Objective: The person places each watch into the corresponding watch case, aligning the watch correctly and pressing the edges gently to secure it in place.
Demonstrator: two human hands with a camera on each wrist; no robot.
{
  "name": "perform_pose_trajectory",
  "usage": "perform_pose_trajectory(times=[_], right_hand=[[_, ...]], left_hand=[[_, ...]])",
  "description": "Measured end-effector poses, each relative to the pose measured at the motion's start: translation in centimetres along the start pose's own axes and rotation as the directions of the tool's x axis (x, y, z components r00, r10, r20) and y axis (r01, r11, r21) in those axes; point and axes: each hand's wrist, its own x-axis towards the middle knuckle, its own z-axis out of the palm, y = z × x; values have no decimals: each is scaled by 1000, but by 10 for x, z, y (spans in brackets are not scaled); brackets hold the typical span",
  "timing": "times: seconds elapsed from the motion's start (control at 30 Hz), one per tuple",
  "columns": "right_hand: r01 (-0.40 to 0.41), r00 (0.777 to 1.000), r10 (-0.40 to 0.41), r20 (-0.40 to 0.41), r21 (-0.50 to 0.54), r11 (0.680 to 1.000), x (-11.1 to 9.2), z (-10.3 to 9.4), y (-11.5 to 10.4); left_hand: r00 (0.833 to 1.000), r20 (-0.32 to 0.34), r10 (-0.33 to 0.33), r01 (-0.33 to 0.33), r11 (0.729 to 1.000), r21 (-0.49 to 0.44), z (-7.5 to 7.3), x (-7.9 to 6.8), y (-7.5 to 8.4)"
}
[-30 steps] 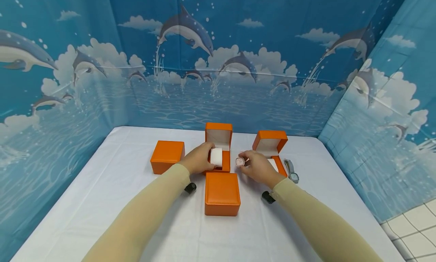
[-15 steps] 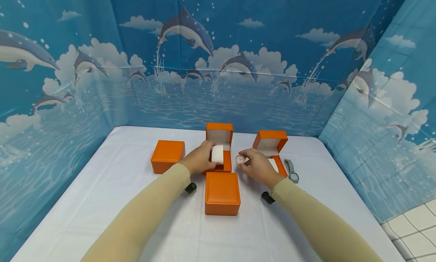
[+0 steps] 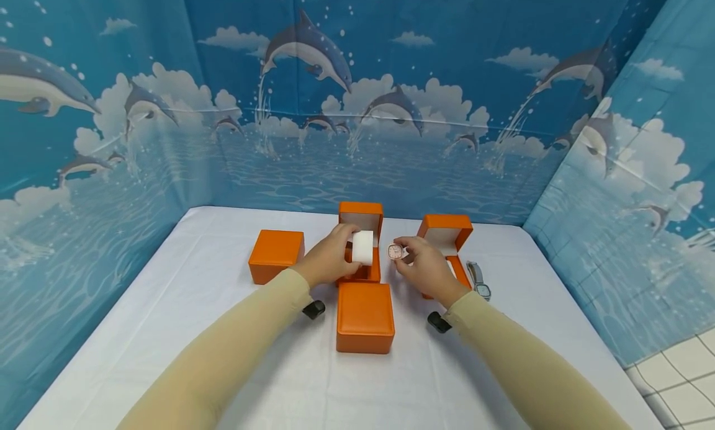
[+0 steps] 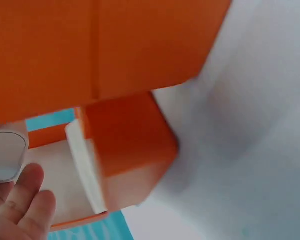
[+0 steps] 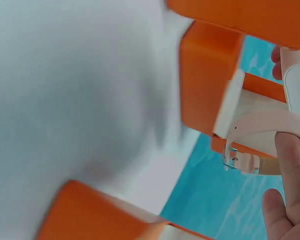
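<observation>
In the head view my left hand [image 3: 326,259] grips a white watch cushion [image 3: 363,248] by its ends, just above an orange watch box [image 3: 360,207] with its lid up. The left wrist view shows the cushion [image 4: 6,156] at the far left edge, above the fingers. To its right, my right hand [image 3: 429,268] pinches a wristwatch [image 3: 395,251] with a square pinkish face, apart from the cushion in the head view. Its pale strap [image 5: 262,121] loops out in the right wrist view, buckle hanging at the end.
A closed orange box [image 3: 365,318] stands in front of the open one, and another [image 3: 276,256] to its left. A second open box [image 3: 445,224] is partly behind my right hand. Beside it a grey-strapped watch [image 3: 479,282] lies on the white tablecloth [image 3: 184,306].
My left hand has raised the white cushion out of the open box and a little to the right. My right hand has lifted the watch slightly.
</observation>
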Motion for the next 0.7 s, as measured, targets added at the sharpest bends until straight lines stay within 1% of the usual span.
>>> perform_pose_trajectory(times=[0.2, 0.3, 0.53, 0.7], right_hand=[[38, 999, -34, -41, 106, 994, 1, -8, -15], [46, 999, -41, -36, 153, 987, 2, -11, -21], [62, 998, -61, -14, 195, 979, 5, -13, -35], [64, 998, -67, 5, 216, 974, 5, -14, -38]], left_hand=[[999, 0, 49, -49, 999, 5, -7, -6, 8], [998, 3, 69, -69, 998, 14, -9, -8, 10], [997, 23, 69, -69, 998, -14, -13, -12, 15], [996, 15, 87, -87, 996, -15, -13, -13, 18]])
